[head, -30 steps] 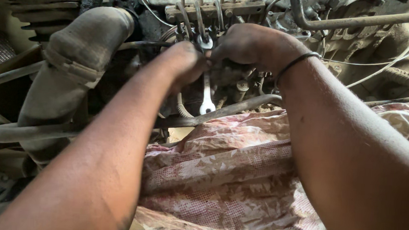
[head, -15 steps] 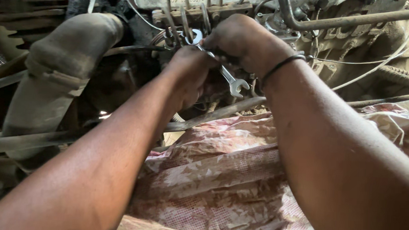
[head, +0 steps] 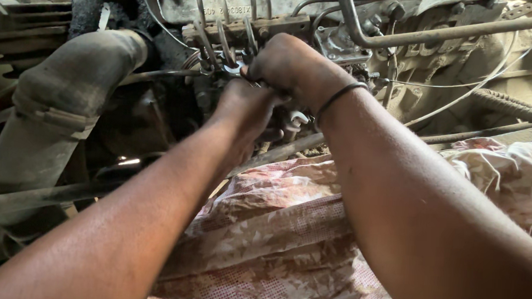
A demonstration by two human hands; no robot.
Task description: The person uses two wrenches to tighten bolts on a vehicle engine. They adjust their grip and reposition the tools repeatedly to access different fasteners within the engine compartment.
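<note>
Warm daylight came from the upper right of the frame, washing the pale metal there nearly white. The left and lower left sank into deep shadow. Near forearms looked soft; edges bowed slightly.

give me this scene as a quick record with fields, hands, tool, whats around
left hand: against the spanner, fingers curled at its middle
right hand: closed over the spanner, black band on the wrist
spanner: silver, open end showing below the right hand, other end at the thin metal pipes
left of hands: large dusty rubber hose
below arms: patterned pink cloth
setting: grimy engine
</note>
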